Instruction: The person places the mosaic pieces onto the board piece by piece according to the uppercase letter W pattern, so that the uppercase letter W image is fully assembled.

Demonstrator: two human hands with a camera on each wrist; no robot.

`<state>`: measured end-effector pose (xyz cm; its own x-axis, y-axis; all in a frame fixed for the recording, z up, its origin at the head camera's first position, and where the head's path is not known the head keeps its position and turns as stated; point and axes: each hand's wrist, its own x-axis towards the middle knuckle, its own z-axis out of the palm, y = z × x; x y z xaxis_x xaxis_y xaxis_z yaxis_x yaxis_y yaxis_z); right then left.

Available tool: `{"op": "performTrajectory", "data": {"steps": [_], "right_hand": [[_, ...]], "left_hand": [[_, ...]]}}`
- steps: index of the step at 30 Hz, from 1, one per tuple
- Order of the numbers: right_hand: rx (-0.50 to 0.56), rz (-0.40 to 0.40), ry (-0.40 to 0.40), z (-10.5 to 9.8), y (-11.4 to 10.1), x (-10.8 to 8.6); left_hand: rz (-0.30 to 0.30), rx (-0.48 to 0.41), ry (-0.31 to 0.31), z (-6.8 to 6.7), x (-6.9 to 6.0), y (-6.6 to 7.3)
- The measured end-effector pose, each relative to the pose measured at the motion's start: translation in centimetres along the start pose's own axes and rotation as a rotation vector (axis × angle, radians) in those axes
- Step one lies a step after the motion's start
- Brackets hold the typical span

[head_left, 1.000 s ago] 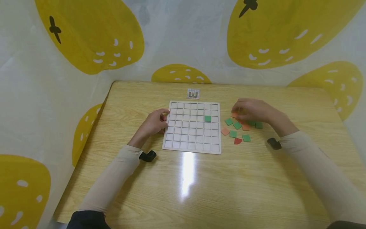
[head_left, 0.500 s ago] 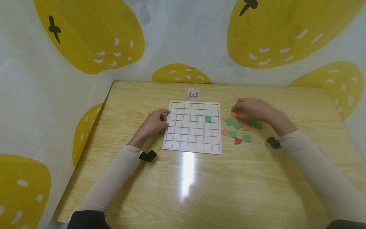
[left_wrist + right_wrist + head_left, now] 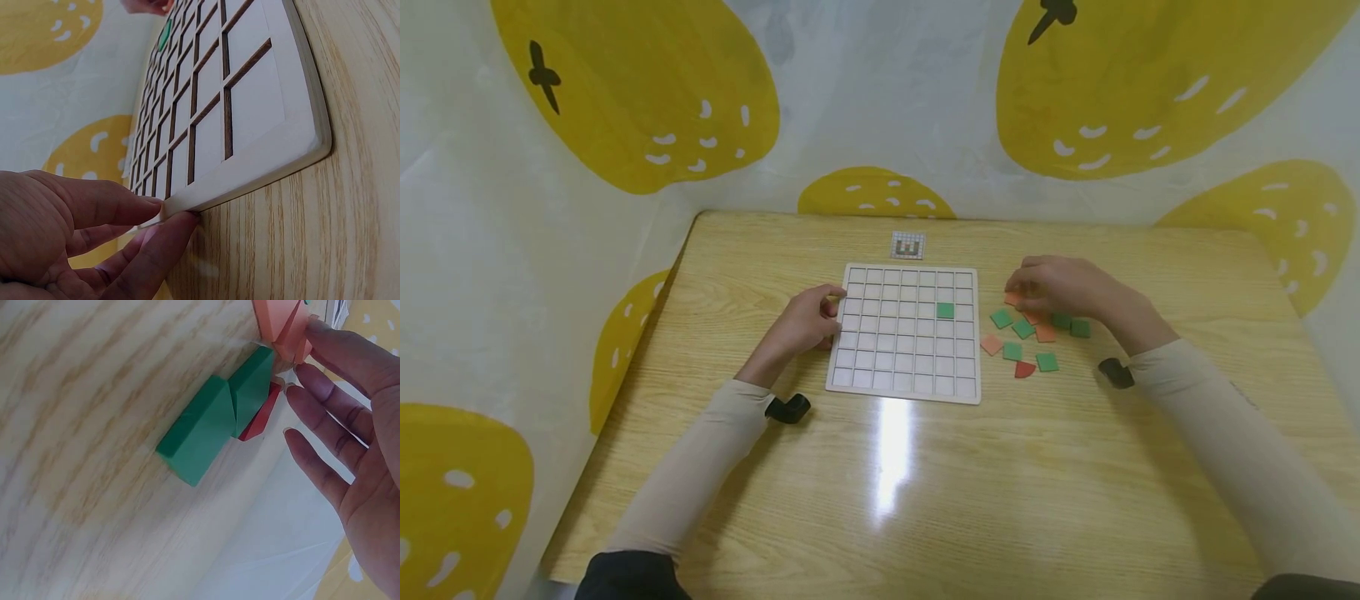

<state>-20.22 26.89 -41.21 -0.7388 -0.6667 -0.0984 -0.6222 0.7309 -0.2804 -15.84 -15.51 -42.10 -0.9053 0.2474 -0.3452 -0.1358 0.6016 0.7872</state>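
A white square grid board (image 3: 904, 396) lies on the table, with one green tile (image 3: 945, 311) in a right-hand cell. At the board's left edge my left hand (image 3: 805, 323) holds the rim between thumb and finger, as the left wrist view shows closely. My right hand (image 3: 1067, 287) is over the loose tiles right of the board, its thumb and fingertips pinching an orange tile (image 3: 1013, 298). In the right wrist view, two green tiles (image 3: 200, 431) and a red piece (image 3: 262, 415) lie beside the fingers. The palm side hides part of the pile in the head view.
Several loose green and orange tiles and a red quarter-circle piece (image 3: 1024, 370) lie on the wooden table (image 3: 1000, 483). Behind the board is a small card (image 3: 907, 246) with a printed grid pattern. A patterned cloth (image 3: 880, 100) hangs along the back and left sides.
The right hand has shifted very slightly left and away with the orange tile at its fingertips. The left hand and board have stayed put.
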Motion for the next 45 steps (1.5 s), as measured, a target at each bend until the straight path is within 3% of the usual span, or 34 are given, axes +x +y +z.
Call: {"op": "performTrajectory", "data": {"steps": [10,25,45], "right_hand": [[0.024,0.04,-0.031,-0.24,-0.08,0.22],[0.018,0.02,-0.039,-0.14,0.48,0.51],[0.054,0.001,-0.02,-0.62,0.38,0.7]], "left_hand": [[0.002,-0.01,0.007,-0.05,-0.04,-0.05],[-0.012,-0.029,0.004,-0.05,0.06,0.01],[0.032,0.014,0.01,-0.07,0.14,-0.31]]}}
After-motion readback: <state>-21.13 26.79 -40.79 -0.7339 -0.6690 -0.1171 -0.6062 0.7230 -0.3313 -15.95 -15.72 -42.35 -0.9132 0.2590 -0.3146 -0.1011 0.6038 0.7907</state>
